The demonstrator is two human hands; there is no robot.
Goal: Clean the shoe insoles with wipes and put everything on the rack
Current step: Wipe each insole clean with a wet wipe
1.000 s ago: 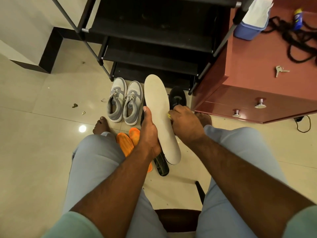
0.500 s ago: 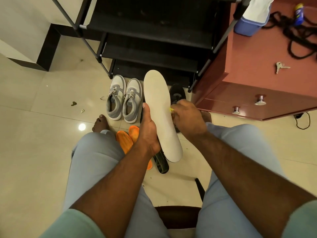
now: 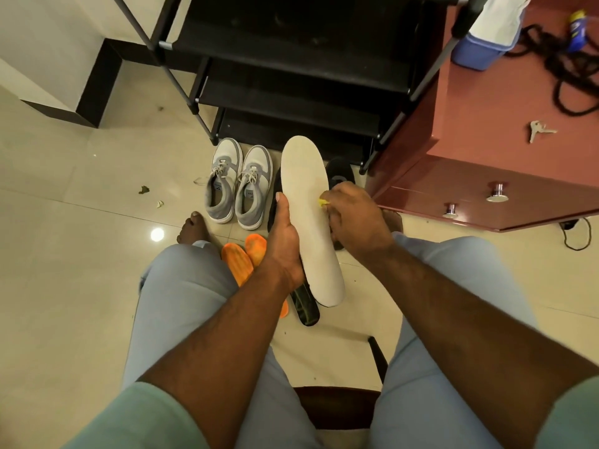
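Left hand (image 3: 285, 244) grips white insole (image 3: 311, 218), toe pointing toward rack (image 3: 291, 102).

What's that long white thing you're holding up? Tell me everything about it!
It is a shoe insole, long and off-white, rounded at both ends, with a soft, foam-like look. A thin dark edge shows at its near end. It is held above the floor, its far end pointing toward the rack. The left hand grips its left edge, thumb along the side. The right hand presses something small and yellow against its right edge.
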